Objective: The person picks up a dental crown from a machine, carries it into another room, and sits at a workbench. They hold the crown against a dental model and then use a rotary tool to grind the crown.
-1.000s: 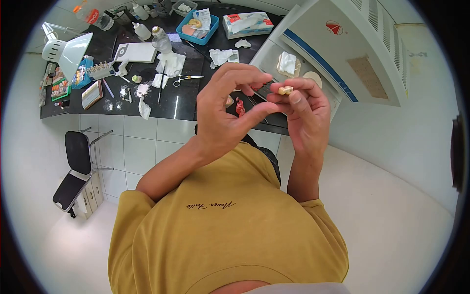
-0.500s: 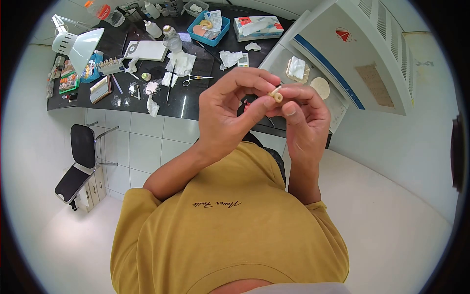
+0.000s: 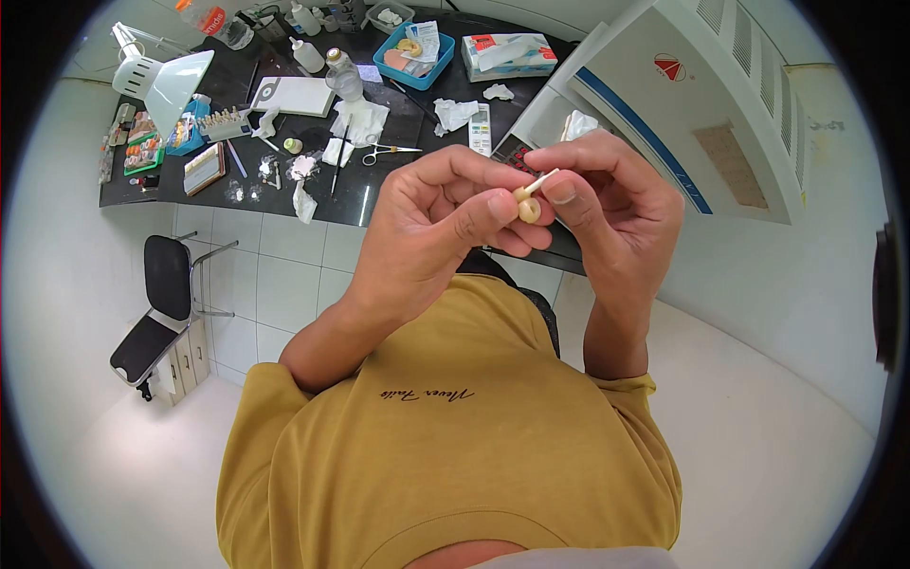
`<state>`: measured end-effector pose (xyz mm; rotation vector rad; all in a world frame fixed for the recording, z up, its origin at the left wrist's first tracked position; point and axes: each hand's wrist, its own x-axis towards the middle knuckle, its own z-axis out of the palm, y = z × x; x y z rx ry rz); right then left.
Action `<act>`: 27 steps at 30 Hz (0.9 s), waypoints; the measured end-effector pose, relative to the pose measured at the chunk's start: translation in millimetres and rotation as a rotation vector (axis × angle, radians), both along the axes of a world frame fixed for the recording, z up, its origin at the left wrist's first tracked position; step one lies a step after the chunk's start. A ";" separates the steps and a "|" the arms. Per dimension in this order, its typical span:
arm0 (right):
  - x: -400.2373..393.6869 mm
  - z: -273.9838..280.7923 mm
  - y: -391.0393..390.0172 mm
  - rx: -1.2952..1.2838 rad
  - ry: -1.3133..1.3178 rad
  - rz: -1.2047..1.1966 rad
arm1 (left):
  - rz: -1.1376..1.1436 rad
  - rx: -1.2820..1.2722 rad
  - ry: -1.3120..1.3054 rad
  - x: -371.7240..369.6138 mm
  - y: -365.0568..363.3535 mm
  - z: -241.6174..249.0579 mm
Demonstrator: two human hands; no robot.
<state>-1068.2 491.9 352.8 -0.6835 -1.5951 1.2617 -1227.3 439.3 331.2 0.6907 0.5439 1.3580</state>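
Tooth-like piece (image 3: 530, 211), count 1, cream, with a round opening facing up: held above the near edge of the dark table (image 3: 346, 201), pinched between thumb and fingers of the left hand (image 3: 420, 226). White stick (image 3: 542, 181), count 1, slants up from the piece's upper side; cannot tell whether the 2 are joined. Right hand (image 3: 627, 213): thumb and forefinger stand around the stick's far end; cannot tell from here whether they grip it. Change noted: 1.0 s ago the piece sat in the right fingertips with the left hand apart; now the left carries it, so I judge the left to be the steadying hand and the right free for the stick. Beyond, on the table: 1 pair of scissors (image 3: 393, 150), 1 clear bottle (image 3: 345, 83), 1 blue basket (image 3: 414, 82), 1 tissue box (image 3: 510, 66). Farther out: 1 desk lamp (image 3: 178, 92) at the left, 1 large machine (image 3: 697, 100) at the right, 1 black chair (image 3: 167, 277) on the floor.
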 end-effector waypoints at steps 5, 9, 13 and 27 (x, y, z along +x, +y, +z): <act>-1.3 1.0 0.1 0.058 0.008 0.020 | -0.023 -0.058 -0.012 0.7 -2.8 0.3; -0.9 -1.8 -1.2 0.050 0.021 0.024 | -0.041 -0.057 -0.026 0.9 -3.9 -1.9; -0.6 -1.8 -3.2 0.057 0.019 0.005 | -0.045 -0.053 -0.039 1.8 -3.8 -1.8; 34.8 -11.6 -0.9 -0.077 0.183 -0.333 | 0.054 -0.008 0.111 4.9 5.7 -16.0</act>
